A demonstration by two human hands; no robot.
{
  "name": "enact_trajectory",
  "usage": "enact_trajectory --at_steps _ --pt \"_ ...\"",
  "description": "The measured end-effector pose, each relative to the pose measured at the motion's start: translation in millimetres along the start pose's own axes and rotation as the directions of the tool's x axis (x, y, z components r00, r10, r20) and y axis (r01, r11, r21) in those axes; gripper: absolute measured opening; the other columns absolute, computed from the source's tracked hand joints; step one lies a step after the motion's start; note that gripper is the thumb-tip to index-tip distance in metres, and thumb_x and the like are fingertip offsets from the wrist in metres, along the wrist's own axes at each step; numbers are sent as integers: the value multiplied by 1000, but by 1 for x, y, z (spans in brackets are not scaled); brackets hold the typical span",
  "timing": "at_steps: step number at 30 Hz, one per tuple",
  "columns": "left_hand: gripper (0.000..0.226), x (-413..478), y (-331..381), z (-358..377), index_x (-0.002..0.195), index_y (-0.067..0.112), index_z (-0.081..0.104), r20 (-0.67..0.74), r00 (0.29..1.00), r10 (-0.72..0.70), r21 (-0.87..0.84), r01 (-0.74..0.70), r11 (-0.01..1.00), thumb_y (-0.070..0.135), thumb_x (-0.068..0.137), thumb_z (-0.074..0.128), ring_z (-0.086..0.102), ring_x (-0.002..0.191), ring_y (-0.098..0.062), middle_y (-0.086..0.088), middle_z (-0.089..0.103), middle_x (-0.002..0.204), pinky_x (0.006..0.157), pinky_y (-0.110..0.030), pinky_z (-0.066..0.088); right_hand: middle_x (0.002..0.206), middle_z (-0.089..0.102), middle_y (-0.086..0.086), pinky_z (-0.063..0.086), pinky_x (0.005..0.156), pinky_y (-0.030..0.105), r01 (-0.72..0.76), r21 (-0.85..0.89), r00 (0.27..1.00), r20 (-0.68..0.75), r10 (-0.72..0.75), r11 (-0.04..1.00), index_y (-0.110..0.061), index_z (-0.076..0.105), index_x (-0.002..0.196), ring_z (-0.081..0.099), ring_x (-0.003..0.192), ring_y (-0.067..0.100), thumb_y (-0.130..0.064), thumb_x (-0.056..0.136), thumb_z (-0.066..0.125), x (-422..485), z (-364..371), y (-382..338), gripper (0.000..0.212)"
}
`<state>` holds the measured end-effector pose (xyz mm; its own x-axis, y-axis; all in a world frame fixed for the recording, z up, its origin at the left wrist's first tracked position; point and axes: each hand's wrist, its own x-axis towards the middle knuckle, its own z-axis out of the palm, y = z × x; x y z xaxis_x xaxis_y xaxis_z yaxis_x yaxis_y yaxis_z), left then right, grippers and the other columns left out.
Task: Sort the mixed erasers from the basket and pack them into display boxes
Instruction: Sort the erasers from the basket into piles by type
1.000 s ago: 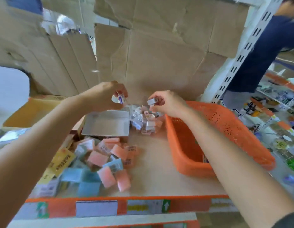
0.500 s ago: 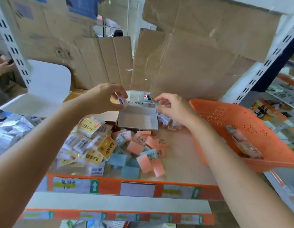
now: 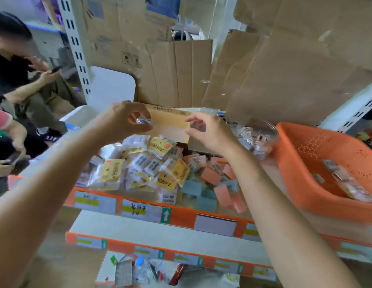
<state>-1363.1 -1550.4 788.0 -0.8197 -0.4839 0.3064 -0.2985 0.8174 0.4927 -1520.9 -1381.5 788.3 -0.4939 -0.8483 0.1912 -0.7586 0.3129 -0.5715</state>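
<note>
My left hand [image 3: 126,119] pinches a small wrapped eraser [image 3: 144,120] above the shelf. Just right of it, my right hand [image 3: 210,132] hovers with fingers loosely curled and nothing in them, in front of a yellow display box [image 3: 170,121]. Below the hands lies a heap of wrapped yellow and white erasers [image 3: 139,167], and beside it are loose pink and blue erasers [image 3: 214,183]. A clear tub of small erasers [image 3: 255,140] sits behind my right wrist. The orange basket [image 3: 301,163] at the right holds a few wrapped erasers.
Brown cardboard sheets [image 3: 264,80] wall off the back of the shelf. The orange shelf edge [image 3: 181,215] carries labels, with a lower shelf of packets [image 3: 143,273] beneath. Seated people [image 3: 18,84] are at the left, past a white upright [image 3: 77,48].
The view has swung left and down. The eraser my right hand held a second ago is gone from it. My left hand still pinches its eraser, and the yellow display box now shows between the hands.
</note>
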Motion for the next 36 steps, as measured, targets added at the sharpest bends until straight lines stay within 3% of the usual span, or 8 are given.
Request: enact_trajectory --at_steps 5,9,13,16,22,36 --pt "22 -5 -41 -33 94 23 65 40 999 21 42 -23 999 37 78 69 58 79 -15 0 58 91 67 -25 43 111 61 0 43 82 25 -25 -1 998 -50 25 1000 -19 61 116 55 100 12 -28 89 62 13 27 -30 29" --pt "19 -14 -75 -55 91 26 63 115 992 53 75 -61 995 36 76 70 59 77 -14 4 55 86 75 -31 49 108 59 -2 38 79 21 -40 -3 995 -97 39 999 -18 62 116 52 98 8 -26 89 62 22 51 -58 29" --pt "22 -21 -101 -64 93 24 63 219 974 62 68 -79 995 37 76 69 59 79 -11 5 57 88 65 -21 41 107 59 -4 38 78 16 -52 -11 991 -127 50 999 -18 63 115 52 97 5 -25 88 63 23 72 -79 28" --pt "24 -23 -109 -62 89 24 60 268 961 71 67 -92 994 42 75 68 57 78 -12 6 54 84 68 -23 41 108 58 -5 38 80 17 -87 -23 990 -112 84 996 -20 62 116 51 98 5 -26 89 62 21 80 -86 28" --pt "28 -23 -117 -53 84 24 56 265 955 133 110 -167 980 46 72 70 52 74 -13 9 47 79 59 -21 39 104 55 -7 43 89 25 -131 -9 983 -132 128 991 -19 62 115 51 99 6 -25 89 63 15 86 -99 27" --pt "35 -14 -120 -47 104 18 63 195 964 182 107 -205 973 43 80 64 51 80 -11 3 53 94 74 -27 46 112 57 -5 38 85 22 -199 -25 972 -135 194 980 -22 61 116 52 104 8 -26 90 61 0 83 -101 26"
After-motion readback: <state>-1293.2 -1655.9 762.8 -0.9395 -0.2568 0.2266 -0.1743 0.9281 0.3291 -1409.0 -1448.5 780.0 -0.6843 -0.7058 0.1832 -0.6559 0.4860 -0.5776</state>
